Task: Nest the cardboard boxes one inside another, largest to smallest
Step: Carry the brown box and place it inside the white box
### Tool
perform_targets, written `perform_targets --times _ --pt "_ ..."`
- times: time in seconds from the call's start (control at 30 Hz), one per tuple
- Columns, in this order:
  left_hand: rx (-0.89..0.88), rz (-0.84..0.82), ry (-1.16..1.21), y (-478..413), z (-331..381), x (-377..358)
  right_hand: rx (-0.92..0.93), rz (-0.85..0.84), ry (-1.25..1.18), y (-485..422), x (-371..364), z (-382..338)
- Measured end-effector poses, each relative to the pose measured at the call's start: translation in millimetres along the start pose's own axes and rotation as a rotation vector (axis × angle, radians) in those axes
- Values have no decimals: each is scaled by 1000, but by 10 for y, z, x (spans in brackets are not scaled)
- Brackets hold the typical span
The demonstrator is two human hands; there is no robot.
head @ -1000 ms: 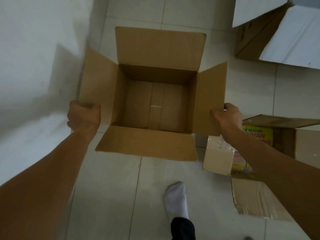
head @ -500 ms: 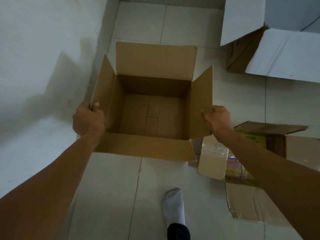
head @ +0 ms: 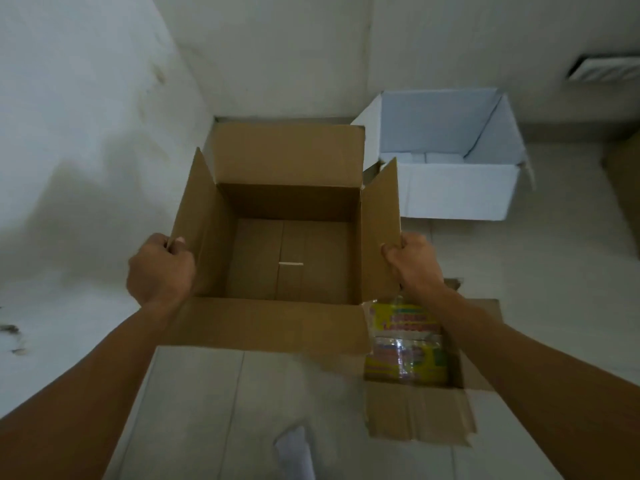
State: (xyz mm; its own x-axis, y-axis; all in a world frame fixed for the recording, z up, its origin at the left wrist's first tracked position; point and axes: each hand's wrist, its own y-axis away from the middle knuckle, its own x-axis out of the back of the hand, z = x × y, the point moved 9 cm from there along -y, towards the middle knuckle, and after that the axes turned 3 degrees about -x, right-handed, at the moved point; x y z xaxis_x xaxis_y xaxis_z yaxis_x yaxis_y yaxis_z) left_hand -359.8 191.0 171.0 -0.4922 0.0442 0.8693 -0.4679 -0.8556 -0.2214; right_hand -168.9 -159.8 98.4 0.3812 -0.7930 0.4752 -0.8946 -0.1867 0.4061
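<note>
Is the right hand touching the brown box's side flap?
Touching. In the head view the right hand has its fingers curled around the edge of the brown box's right flap, with no gap.

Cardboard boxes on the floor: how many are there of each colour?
Plain brown open cardboard box, held at its side flaps by left hand and right hand: 1
White open cardboard box: 1
Brown box with yellow printed packaging: 1
Total: 3
</note>
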Motion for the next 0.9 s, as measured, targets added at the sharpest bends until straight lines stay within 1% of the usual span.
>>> perform_targets --times 0.17,0.3,0.37,0.5,0.7,0.9 --pt "-62 -37 110 563 762 40 -7 89 120 138 1051 186" --pt "-130 -71 208 813 1304 -121 -27 164 197 89 1691 376" --pt "-135 -89 258 855 1532 -210 -44 181 214 22 1959 417" --pt "-158 -125 353 810 2063 -346 -65 205 178 -157 2471 342" --pt "-273 -143 451 635 2945 -544 -34 272 166 -522 3081 15" --pt "-189 -130 459 209 3503 -970 45 297 153 -1304 3599 -316"
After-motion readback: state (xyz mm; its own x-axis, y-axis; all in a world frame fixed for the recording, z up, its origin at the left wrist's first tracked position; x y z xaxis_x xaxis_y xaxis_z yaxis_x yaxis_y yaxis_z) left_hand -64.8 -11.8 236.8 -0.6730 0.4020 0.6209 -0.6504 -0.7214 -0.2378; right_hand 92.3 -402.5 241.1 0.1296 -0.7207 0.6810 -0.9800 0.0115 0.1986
